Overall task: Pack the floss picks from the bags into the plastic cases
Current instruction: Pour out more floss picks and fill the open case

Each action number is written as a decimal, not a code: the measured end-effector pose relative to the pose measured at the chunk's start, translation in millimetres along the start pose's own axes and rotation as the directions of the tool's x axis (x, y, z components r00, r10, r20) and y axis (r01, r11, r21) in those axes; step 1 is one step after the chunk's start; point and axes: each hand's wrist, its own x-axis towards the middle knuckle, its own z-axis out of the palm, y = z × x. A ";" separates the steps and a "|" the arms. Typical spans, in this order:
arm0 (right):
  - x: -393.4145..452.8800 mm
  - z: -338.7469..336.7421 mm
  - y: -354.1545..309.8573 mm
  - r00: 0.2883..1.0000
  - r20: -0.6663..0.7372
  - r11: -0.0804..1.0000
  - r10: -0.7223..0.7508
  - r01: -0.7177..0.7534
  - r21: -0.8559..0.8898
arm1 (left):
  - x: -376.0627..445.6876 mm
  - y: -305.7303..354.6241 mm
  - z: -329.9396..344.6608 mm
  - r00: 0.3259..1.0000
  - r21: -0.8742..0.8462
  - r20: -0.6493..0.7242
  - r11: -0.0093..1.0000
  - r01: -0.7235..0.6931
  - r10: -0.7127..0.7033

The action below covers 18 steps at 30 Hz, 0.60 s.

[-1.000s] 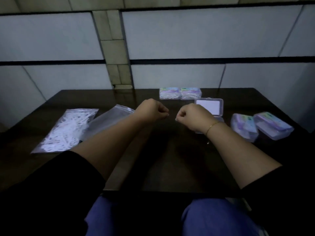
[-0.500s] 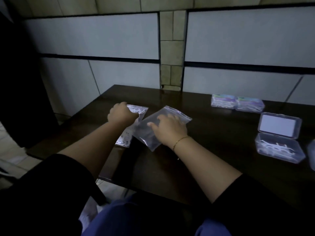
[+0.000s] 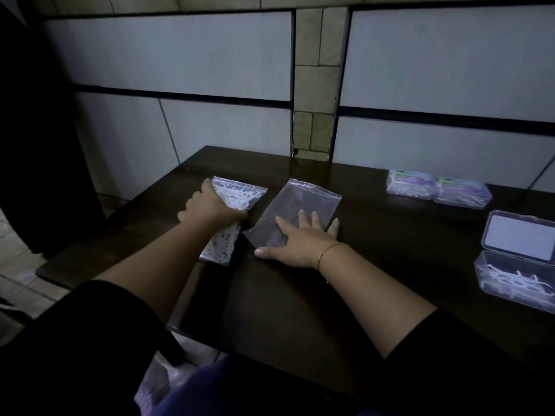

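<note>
Clear plastic everywhere on the dark table (image 3: 300, 295). L hand (image 3: 210, 205) is curling round the full bag of floss picks (image 3: 237, 196), gripping it approx. at its middle; bag's long axis is running from the table's near-left edge away toward the wall, zip end far from the person. R hand (image 3: 297, 238) is lying flat, fingers spread wide, pressing on the empty-looking bag (image 3: 300, 205) just beside the full one, not gripping it. That bag is lying at the same slant.

Open case (image 3: 516, 271) w/ a few picks in it is sitting well apart to the right, at the frame edge, lid up. Two closed, filled cases (image 3: 438, 187) are sitting side by side near the wall.

Key relation: picks are under the L hand, but the case to fill is far right, much nearer the R arm. So prob. the full bag is needing to travel rightward across the empty bag, or be opened at the far zip end, which neither hand is reaching at this moment. Task is looking partway done.
</note>
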 end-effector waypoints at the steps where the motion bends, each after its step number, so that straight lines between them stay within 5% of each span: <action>1: 1.3 0.0 -0.9 1.000 -0.003 1.000 -0.004 0.004 -0.004 | -0.3 -3.4 -1.1 0.998 -0.010 -0.045 0.999 -0.033 0.032; 8: 11.3 4.8 -34.9 0.994 -0.016 0.994 -0.106 0.106 -0.029 | -1.5 -22.8 -31.3 0.896 -0.065 -0.289 0.927 -0.369 0.337; 18: 14.6 1.0 -76.5 0.984 0.018 0.979 -0.175 0.176 -0.099 | -17.8 3.1 -82.1 0.780 -0.059 -0.295 0.804 -0.592 0.552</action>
